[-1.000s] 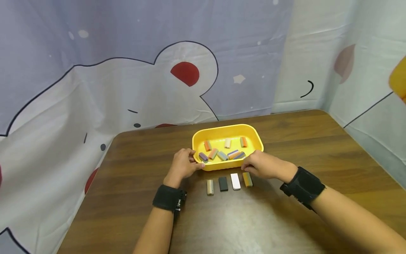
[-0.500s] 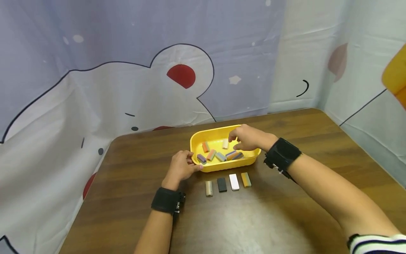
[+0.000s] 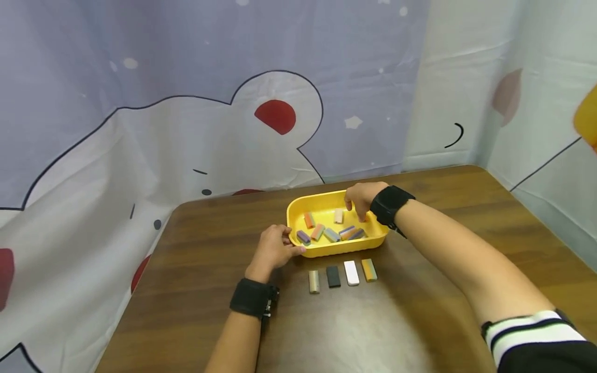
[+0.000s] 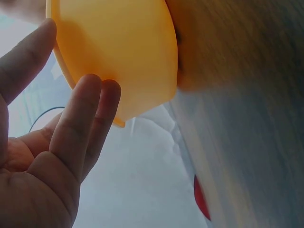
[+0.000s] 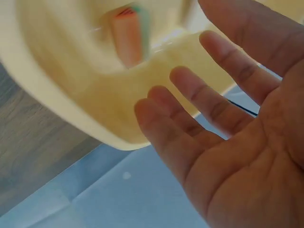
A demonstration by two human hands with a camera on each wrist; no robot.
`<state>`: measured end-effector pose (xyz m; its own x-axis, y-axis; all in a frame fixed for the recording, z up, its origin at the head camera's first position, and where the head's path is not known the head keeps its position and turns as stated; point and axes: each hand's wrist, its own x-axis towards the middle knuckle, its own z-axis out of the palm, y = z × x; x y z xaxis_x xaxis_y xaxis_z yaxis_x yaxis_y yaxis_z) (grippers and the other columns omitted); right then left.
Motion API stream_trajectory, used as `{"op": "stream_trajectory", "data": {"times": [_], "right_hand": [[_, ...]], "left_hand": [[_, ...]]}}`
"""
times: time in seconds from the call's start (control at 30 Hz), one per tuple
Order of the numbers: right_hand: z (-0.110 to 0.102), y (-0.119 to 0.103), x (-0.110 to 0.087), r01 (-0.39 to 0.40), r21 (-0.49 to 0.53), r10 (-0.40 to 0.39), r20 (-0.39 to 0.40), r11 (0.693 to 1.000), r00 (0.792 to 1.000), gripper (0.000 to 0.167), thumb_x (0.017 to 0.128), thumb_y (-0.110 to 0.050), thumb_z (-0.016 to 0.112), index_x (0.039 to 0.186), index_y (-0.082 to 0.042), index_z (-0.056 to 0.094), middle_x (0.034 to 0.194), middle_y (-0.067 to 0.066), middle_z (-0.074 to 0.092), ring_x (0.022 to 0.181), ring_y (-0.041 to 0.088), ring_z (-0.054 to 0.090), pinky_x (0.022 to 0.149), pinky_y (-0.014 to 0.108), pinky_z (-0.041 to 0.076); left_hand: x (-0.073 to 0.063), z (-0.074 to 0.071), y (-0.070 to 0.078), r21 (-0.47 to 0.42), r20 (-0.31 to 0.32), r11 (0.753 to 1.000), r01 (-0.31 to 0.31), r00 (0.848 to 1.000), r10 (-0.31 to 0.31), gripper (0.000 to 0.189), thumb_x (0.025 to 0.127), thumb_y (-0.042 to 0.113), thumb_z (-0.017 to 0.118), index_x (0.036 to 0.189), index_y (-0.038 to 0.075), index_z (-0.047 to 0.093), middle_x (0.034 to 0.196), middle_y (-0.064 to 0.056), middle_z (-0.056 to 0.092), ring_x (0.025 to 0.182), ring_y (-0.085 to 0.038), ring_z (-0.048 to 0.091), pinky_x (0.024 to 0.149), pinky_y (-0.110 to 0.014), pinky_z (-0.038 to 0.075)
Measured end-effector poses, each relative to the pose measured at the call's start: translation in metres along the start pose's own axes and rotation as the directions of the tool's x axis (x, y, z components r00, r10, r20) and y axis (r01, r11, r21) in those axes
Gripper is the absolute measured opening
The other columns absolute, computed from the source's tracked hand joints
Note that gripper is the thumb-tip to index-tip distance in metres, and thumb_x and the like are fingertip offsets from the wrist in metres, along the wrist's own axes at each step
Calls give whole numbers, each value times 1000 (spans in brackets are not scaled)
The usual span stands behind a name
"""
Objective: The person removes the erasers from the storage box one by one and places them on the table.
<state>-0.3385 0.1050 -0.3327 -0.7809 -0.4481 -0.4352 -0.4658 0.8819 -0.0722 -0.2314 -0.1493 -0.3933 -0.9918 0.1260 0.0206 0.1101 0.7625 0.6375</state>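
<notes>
A yellow tray (image 3: 345, 249) holds several small two-tone erasers, among them a purple one (image 3: 303, 237), an orange one (image 3: 310, 220) and a cream one (image 3: 338, 216). At its left front corner my left hand (image 3: 272, 249) touches the outer wall with fairly straight fingers, its thumb by the rim. Over the right end of the tray reaches my right hand (image 3: 363, 199), fingers spread and holding nothing. Near those fingers, in the right wrist view, lies an orange and green eraser (image 5: 129, 40), apart from them; in the head view the hand mostly hides it.
In front of the tray stand a beige eraser (image 3: 314, 282), a black one (image 3: 333, 276), a white one (image 3: 352, 273) and a yellow and grey one (image 3: 369, 270), in a row on the wooden table (image 3: 210, 248). A printed curtain (image 3: 186, 140) hangs behind.
My right hand has gone from near the yellow and grey eraser, in front of the tray, up over the tray's right end. The left hand keeps its place at the corner.
</notes>
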Motion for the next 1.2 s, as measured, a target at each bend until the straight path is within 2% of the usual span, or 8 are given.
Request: {"op": "stream_trajectory", "data": {"times": [0.2, 0.43, 0.57, 0.67, 0.8, 1.03, 1.13, 1.2], "right_hand": [[3, 10, 5, -43, 40, 40, 57, 998, 998, 40, 76, -12, 83, 112, -11, 65, 108, 5, 59, 88, 24, 52, 71, 36, 50], [4, 14, 10, -68, 62, 67, 24, 996, 997, 43, 71, -9, 85, 110, -11, 67, 97, 4, 58, 84, 23, 52, 66, 33, 49], [9, 16, 18, -55, 64, 52, 49, 996, 997, 43, 69, -6, 86, 107, -11, 67, 85, 1, 62, 78, 19, 55, 64, 31, 49], [16, 19, 27, -43, 21, 41, 60, 999, 997, 36, 68, -7, 86, 98, -12, 68, 77, -2, 65, 74, 17, 58, 65, 31, 49], [24, 19, 42, -44, -71, 47, 44, 996, 998, 27, 68, -9, 88, 83, -16, 67, 75, -5, 65, 75, 16, 60, 68, 34, 52], [31, 12, 58, -105, -234, 117, 37, 967, 993, 21, 68, -13, 90, 73, -15, 70, 94, 1, 68, 89, 24, 63, 75, 49, 54], [32, 10, 57, -115, -277, 130, 34, 954, 991, 19, 69, -11, 88, 72, -13, 70, 98, 3, 67, 89, 23, 61, 74, 47, 55], [32, 9, 56, -109, -287, 122, 30, 952, 992, 18, 69, -7, 85, 71, -12, 69, 95, 3, 65, 85, 22, 58, 72, 44, 56]], "left_hand": [[0, 3, 5, -10, 2, 1000, -8, 1000, 8, 60, 75, 24, 86, 120, -7, 61, 99, -12, 56, 89, -22, 60, 77, -31, 54], [1, 4, 7, -4, 2, 1000, -13, 1000, 13, 60, 75, 25, 86, 120, -6, 61, 97, -11, 55, 87, -21, 59, 75, -30, 53], [1, 3, 7, 3, 2, 1000, -17, 1000, 17, 60, 75, 25, 86, 120, -6, 62, 97, -10, 55, 87, -21, 59, 74, -30, 53], [0, 2, 8, 6, 3, 1000, -19, 1000, 19, 60, 75, 25, 86, 120, -6, 62, 97, -10, 55, 87, -21, 59, 74, -30, 53], [0, 1, 7, 5, 3, 1000, -15, 1000, 15, 60, 75, 25, 86, 120, -6, 62, 99, -11, 55, 88, -21, 59, 75, -30, 53], [1, 1, 5, 4, 2, 1000, -9, 1000, 9, 59, 75, 24, 86, 119, -6, 62, 100, -12, 55, 90, -22, 60, 76, -30, 54], [1, 2, 4, 2, 5, 1000, -7, 1000, 7, 59, 75, 25, 86, 119, -7, 62, 99, -11, 55, 90, -22, 59, 76, -30, 54], [1, 2, 4, 2, 6, 1000, -8, 1000, 8, 59, 75, 25, 86, 119, -6, 62, 99, -11, 55, 90, -22, 59, 76, -31, 54]]}}
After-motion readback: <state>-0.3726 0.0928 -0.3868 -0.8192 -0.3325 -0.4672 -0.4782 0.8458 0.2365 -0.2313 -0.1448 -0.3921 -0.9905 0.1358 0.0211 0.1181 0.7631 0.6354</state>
